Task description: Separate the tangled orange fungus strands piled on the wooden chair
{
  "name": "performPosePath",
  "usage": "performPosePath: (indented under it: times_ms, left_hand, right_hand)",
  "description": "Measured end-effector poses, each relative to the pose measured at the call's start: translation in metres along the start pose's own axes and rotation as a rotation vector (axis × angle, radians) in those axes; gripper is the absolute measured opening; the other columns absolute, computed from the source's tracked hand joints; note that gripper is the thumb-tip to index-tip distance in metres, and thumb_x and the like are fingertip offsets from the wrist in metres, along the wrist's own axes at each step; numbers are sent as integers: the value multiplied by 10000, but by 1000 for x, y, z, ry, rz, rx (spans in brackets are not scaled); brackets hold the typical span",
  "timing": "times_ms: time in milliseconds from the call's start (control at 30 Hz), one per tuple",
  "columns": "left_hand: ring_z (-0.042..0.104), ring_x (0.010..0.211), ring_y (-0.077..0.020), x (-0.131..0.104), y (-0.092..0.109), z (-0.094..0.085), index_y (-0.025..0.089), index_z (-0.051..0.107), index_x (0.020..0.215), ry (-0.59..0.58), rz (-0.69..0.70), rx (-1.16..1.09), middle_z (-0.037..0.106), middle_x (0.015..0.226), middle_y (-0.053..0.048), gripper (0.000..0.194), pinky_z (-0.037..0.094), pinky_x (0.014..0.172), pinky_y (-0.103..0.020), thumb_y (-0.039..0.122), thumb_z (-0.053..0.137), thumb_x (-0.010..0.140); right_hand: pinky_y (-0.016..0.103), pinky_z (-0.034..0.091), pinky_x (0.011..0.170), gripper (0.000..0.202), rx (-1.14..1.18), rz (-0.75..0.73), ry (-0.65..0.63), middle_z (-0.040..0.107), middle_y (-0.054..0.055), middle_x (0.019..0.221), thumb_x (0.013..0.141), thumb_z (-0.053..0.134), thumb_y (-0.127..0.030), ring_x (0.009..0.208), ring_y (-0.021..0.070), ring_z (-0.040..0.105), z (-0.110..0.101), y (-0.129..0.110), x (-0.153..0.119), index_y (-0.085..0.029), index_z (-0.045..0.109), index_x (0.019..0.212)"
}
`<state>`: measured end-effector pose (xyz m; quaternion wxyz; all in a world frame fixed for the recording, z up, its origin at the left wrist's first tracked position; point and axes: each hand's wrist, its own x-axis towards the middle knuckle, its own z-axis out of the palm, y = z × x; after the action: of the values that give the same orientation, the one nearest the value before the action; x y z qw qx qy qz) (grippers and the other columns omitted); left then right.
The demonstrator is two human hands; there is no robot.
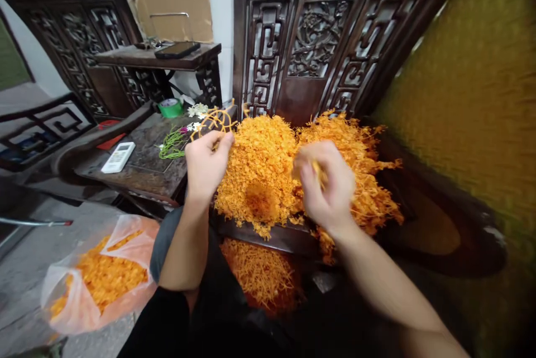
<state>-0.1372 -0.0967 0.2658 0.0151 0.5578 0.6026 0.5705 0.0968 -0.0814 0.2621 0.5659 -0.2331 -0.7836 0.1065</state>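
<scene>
Strands (218, 119), thin and yellow-orange, sit pinched in our left hand (207, 167); our right hand (333, 187), well apart and blurred, closes on a yellowish piece (321, 173). Orange heap (263, 148) overhangs the dark wooden ledge (288, 240). We judge forearm contact could spill its front edge; hard tugging could snap the strands.

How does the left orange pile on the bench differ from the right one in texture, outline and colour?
The left pile looks fine and crumbly; the right pile looks shaggier, with longer strands.
The left pile has a fairly compact outline, while the right pile has tufts sticking out at its far side.
The left pile has a dark reddish patch near its front; none shows on the visible part of the right pile.
Both are orange.
</scene>
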Motion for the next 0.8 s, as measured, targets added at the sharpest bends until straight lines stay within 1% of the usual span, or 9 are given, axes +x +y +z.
performPosePath:
  times_ms: [100,200,233,300,433,533,633,700,800]
  left_hand:
    - [394,513,-97,2,-1,-24,172,692,753,58,-29,-180,484,550,34,300,303,488,-245,397,635,942]
    - [380,484,-84,2,-5,-37,163,699,772,84,-80,-320,469,539,39,295,293,460,-229,402,647,937]
    - [377,478,-80,3,-7,-40,162,697,771,89,-98,-359,464,536,41,293,291,455,-225,401,651,935]
    - [378,475,-76,6,-11,-44,164,683,750,76,-134,-411,463,533,44,294,300,458,-220,393,656,933]
    - [423,491,-81,10,-20,-52,173,673,746,0,-183,-412,516,552,35,298,348,483,-221,398,643,940]
    - [492,525,-90,13,-25,-56,175,699,820,-38,-165,-357,592,611,15,278,383,502,-221,403,614,955]
    - [564,579,-107,13,-27,-59,169,721,941,-119,-121,-297,668,707,-10,254,442,550,-231,381,584,971]
    - [614,658,-131,10,-22,-62,164,733,990,-174,-64,-230,715,801,-38,238,486,614,-251,341,576,973]
    - [655,826,-173,-2,-1,-72,169,761,1065,-248,52,-39,738,962,-70,208,511,733,-293,234,615,931]
  right_hand:
    - [427,479,955,181,-223,214,11,610,142,1076,986,411,-275,1022,245,576,66,83,56,-197,574,982]
    - [524,349,1146,375,-486,391,-289,423,240,1522,1002,336,-267,1357,316,419,127,150,82,-114,576,1246]
    - [579,277,1187,432,-546,444,-435,292,230,1635,1011,315,-272,1461,342,301,145,164,83,-103,538,1340]
    - [674,146,1213,498,-566,497,-587,245,219,1680,992,363,-271,1536,375,192,172,183,76,-87,501,1433]
    - [738,55,1207,698,-547,591,-717,254,206,1690,951,415,-351,1586,409,126,200,205,72,-92,350,1595]
    - [687,139,1230,790,-527,618,-705,247,172,1700,955,329,-365,1605,365,114,191,216,93,-135,110,1678]
    - [607,184,1263,793,-465,528,-495,146,107,1735,984,214,-345,1625,264,38,152,210,111,-181,-181,1652]
    - [561,214,1280,768,-280,316,-165,130,103,1735,1021,208,-418,1621,235,100,110,195,102,-189,-155,1657]
    - [579,236,1266,702,-21,22,98,353,173,1626,1059,272,-519,1557,289,318,36,158,50,-155,137,1643]
